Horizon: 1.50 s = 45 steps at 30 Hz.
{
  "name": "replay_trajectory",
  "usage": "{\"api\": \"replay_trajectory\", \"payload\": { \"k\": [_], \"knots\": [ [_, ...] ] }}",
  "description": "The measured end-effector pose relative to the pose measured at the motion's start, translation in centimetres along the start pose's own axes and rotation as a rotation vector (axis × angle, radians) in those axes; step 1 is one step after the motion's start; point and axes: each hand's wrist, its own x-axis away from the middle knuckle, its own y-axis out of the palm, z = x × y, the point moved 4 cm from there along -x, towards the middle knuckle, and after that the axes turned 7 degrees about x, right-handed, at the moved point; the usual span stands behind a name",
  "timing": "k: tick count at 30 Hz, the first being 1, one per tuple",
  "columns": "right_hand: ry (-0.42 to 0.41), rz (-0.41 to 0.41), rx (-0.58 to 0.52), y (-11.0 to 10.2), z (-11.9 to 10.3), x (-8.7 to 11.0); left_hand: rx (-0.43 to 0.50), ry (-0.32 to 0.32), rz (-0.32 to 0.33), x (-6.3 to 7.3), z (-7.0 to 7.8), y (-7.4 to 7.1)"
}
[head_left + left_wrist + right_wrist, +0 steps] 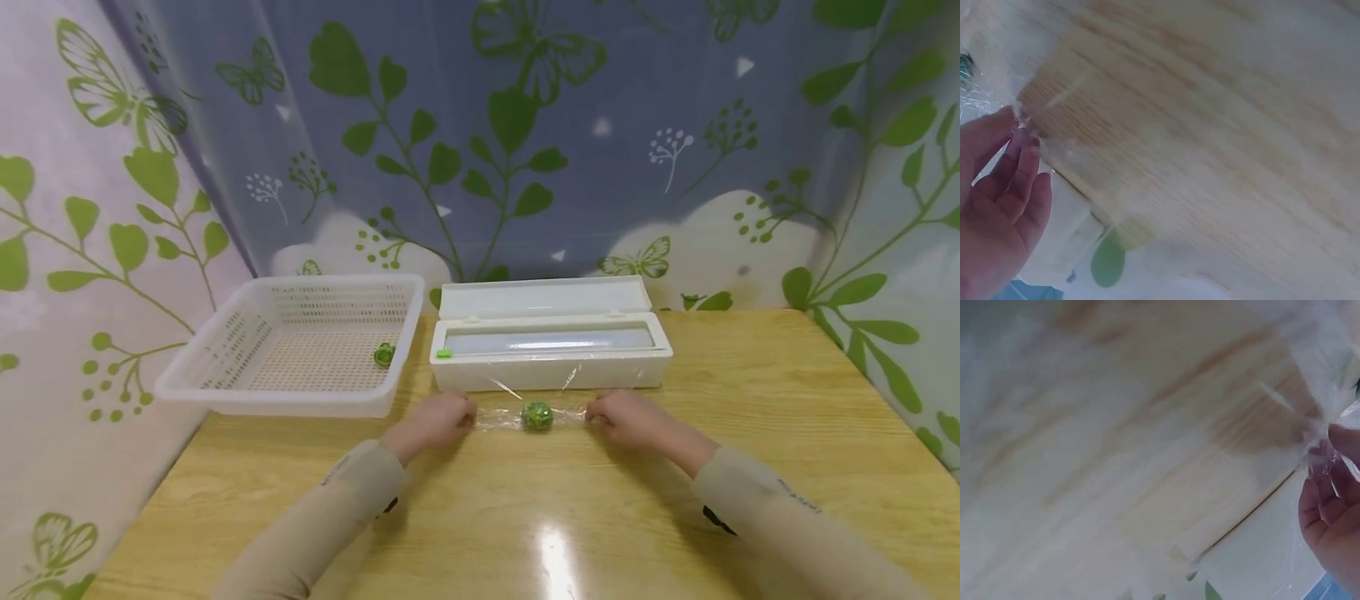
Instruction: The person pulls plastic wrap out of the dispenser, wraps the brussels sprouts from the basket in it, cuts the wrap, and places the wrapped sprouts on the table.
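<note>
My left hand point(442, 418) pinches one end of clear film point(498, 419), thumb and fingertips together on it; my right hand point(624, 419) pinches other end likewise; green ball point(537, 416) wrapped in film midway between hands, just nearer me than white box point(551, 374) on wooden table point(465, 517); box lid point(543, 298) tipped back; at left, white basket point(292, 403) holds second green ball point(384, 355) near right wall

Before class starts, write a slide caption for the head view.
Left fingers and right fingers pinch clear film either side of a round green item near an open white box.
</note>
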Motion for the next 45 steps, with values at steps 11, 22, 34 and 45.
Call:
{"api": "replay_trajectory", "payload": {
  "k": [11, 22, 34, 45],
  "knots": [
    [0.145, -0.014, -0.058, 0.3, 0.7, 0.7, 0.017, -0.062, -0.012, 0.4, -0.5, 0.5],
    [0.240, -0.004, -0.071, 0.1, 1.1, 0.7, 0.108, 0.093, -0.010, 1.0, -1.1, 0.3],
    [0.315, -0.059, -0.038, -0.3, 1.9, 0.1, 0.039, -0.061, 0.028, 0.4, -1.7, -0.4],
    [0.226, -0.083, 0.026, -0.3, 1.2, 0.7, 0.111, -0.211, 0.164, 0.7, -1.1, -1.7]
  ]
}}
